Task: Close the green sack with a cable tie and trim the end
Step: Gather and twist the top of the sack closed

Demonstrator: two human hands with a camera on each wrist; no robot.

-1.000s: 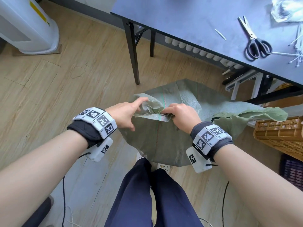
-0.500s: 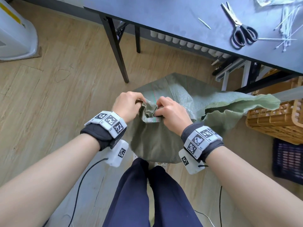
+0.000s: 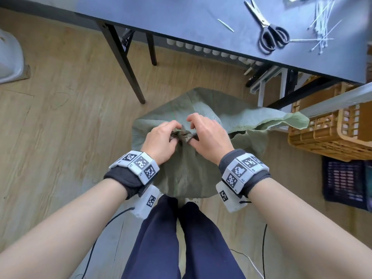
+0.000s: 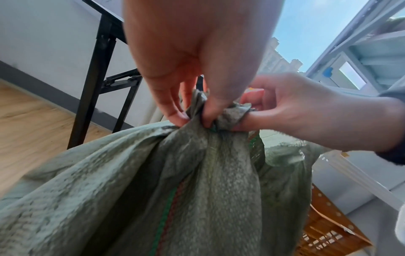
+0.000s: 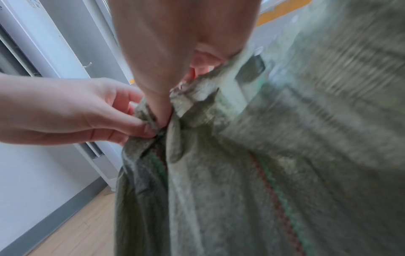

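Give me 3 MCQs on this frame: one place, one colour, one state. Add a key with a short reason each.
1. Where do the scissors lie?
A. on the floor
B. on the table
C. in the crate

2. What colour are the scissors' handles?
A. black
B. orange
C. white

3. What is the state of the sack mouth?
A. tied shut with a cable tie
B. spread wide open
C. partly gathered, no tie on it

Key:
1. B: they rest on the table beside the loose cable ties.
2. A: both loops are black in the head view.
3. C: the left hand and right hand pinch a bunch of fabric between them, a flap hangs ungathered toward the crate, and no tie circles the bunch.
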